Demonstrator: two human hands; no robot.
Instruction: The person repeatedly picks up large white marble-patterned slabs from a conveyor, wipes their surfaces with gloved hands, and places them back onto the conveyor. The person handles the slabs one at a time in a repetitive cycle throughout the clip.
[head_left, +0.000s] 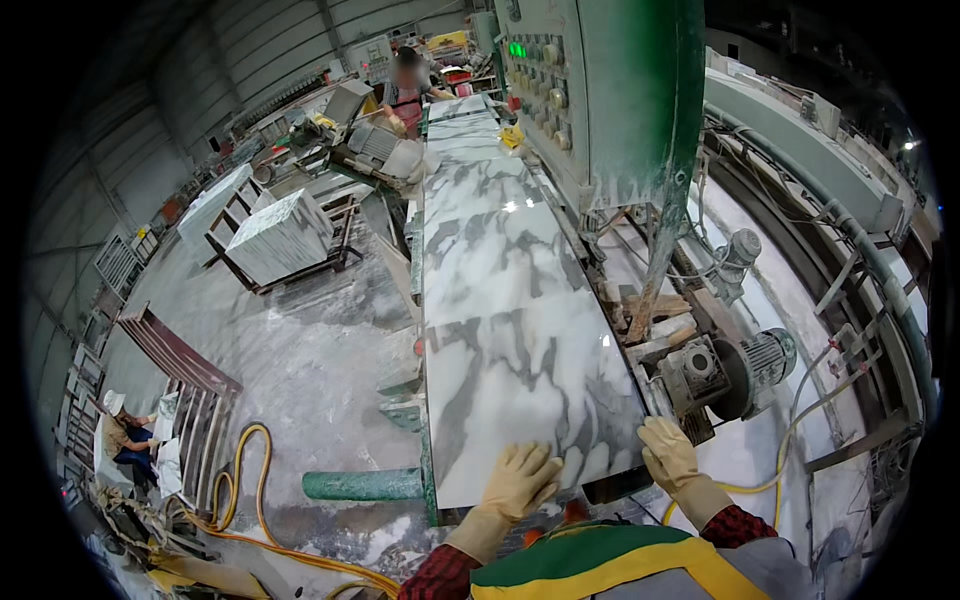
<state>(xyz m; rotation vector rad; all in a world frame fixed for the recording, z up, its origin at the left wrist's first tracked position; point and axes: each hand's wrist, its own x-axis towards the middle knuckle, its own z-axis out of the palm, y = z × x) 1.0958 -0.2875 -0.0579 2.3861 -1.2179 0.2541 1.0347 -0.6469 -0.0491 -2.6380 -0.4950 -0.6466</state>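
A long, polished slab of white marble with grey veins [520, 375] lies in front of me on a narrow conveyor line. Both my hands wear pale yellow rubber gloves. My left hand [522, 478] rests on the slab's near end, fingers stretched out and slightly apart. At the slab's right edge, by the near corner, is my right hand [672, 458], its fingers extended against the edge, thumb side toward the slab. Neither hand is wrapped round anything. More veined slabs [475, 180] continue in line toward the far end.
A green control cabinet [625, 100] stands over the line's right side, with motors [700, 370] below. A green roller [362, 485] juts out left. A yellow hose [265, 530] curves over the floor. Stacked slabs [280, 240] stand left. One person [407, 95] works at the far end; another [130, 440] sits left.
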